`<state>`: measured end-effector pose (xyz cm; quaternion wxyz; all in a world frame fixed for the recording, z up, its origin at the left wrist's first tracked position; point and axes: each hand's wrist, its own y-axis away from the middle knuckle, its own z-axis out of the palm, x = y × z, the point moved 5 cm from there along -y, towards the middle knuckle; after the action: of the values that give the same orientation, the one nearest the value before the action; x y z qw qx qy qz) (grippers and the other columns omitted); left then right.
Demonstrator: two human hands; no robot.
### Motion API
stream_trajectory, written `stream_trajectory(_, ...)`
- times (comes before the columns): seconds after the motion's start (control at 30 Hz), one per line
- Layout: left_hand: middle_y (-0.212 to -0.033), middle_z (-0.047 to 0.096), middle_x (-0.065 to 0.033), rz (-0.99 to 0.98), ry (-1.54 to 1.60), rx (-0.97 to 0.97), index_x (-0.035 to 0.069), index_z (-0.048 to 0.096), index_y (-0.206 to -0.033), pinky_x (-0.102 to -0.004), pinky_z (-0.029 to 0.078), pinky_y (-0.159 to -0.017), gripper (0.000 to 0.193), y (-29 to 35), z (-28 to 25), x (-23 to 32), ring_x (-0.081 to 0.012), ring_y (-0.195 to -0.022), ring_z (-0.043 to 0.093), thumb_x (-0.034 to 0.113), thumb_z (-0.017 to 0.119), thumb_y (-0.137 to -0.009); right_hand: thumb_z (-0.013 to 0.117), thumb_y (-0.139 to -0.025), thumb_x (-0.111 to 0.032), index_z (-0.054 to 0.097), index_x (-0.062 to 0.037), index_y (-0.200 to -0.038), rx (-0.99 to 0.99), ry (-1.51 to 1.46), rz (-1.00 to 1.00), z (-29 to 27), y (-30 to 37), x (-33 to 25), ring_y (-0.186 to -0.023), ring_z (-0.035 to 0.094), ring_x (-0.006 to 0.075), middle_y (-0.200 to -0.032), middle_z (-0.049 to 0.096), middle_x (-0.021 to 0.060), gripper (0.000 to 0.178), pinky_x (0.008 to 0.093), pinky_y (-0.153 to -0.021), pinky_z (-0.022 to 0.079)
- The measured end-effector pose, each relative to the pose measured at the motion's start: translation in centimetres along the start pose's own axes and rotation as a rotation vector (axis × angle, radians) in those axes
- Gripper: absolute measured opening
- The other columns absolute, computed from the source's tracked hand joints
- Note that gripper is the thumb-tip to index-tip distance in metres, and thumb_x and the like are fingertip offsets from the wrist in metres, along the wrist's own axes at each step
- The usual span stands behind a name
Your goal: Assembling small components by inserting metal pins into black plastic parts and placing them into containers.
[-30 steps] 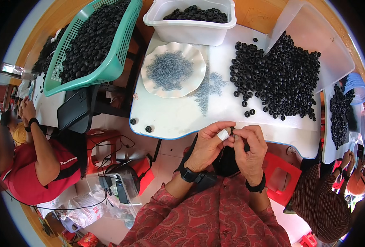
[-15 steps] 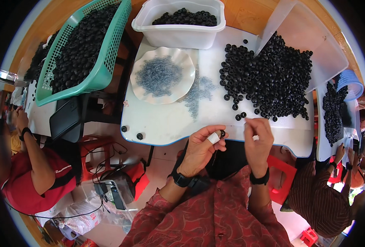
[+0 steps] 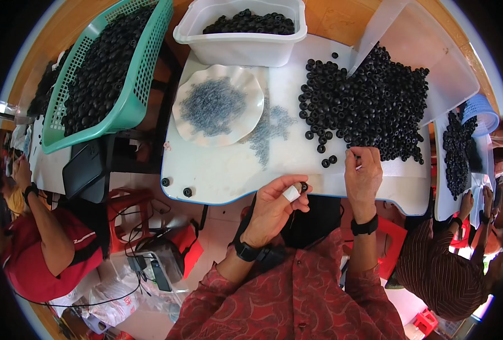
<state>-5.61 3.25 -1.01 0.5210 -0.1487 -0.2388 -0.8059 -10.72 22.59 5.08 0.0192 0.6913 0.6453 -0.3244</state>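
Observation:
My left hand (image 3: 275, 211), with white tape around a finger, pinches a small black ring-shaped part (image 3: 304, 186) just off the table's front edge. My right hand (image 3: 366, 177) is over the front of the table, its thumb and fingertips drawn together by the near edge of a heap of black ring-shaped parts (image 3: 376, 113). What lies between those fingertips is too small to make out. Two loose black rings (image 3: 329, 161) lie left of that hand. A scalloped white plate (image 3: 188, 131) holds many tiny greyish translucent pieces (image 3: 213, 106), and more are scattered beside it.
A white tub (image 3: 240, 50) of black parts stands at the back. A tilted clear bin (image 3: 438, 68) leans behind the heap. At left is a green basket (image 3: 141, 85) full of black parts. Other people work at both sides. A red stool (image 3: 396, 243) stands beside me.
My right hand has moved right and slightly away from me, toward the heap, and its fingers have curled together. My left hand keeps its hold on the ring. The whole view has shifted slightly.

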Motion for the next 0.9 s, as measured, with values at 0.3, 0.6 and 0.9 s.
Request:
stream_trajectory(0.3, -0.098, 0.065, -0.0164, -0.008, 0.010, 0.005, -0.004, 0.058, -0.119, -0.0296, 0.057, -0.070, 0.026, 0.1, 0.1, 0.1, -0.0162, -0.082, 0.065, 0.006, 0.053, -0.096, 0.063, -0.079, -0.002, 0.063, -0.0053, -0.094, 0.028, 0.118, -0.007, 0.5, 0.0, -0.9, -0.071, 0.061, 0.0244, -0.093, 0.059, 0.0078, 0.015, 0.0371, -0.059, 0.049)
stream_trajectory(0.6, -0.104, 0.065, -0.0164, -0.005, 0.013, -0.018, -0.003, 0.058, -0.120, -0.0294, 0.059, -0.072, 0.026, 0.0, -0.2, 0.0, -0.0143, -0.081, 0.066, 0.005, 0.054, -0.096, 0.062, -0.079, -0.001, 0.064, -0.0052, -0.097, 0.018, 0.092, 0.008, 0.6, -0.1, -1.2, -0.076, 0.060, 0.0249, -0.097, 0.061, 0.0077, 0.018, 0.0359, -0.062, 0.049)
stream_trajectory(0.9, -0.103, 0.064, -0.0167, -0.001, 0.007, -0.018, -0.004, 0.058, -0.120, -0.0294, 0.057, -0.071, 0.027, 0.0, -0.1, 0.1, -0.0160, -0.081, 0.064, 0.006, 0.053, -0.096, 0.064, -0.080, -0.004, 0.062, -0.0050, -0.093, 0.023, 0.131, 0.075, 0.8, -0.2, -1.4, -0.067, 0.060, 0.0245, -0.098, 0.059, 0.0077, 0.013, 0.0369, -0.058, 0.049)
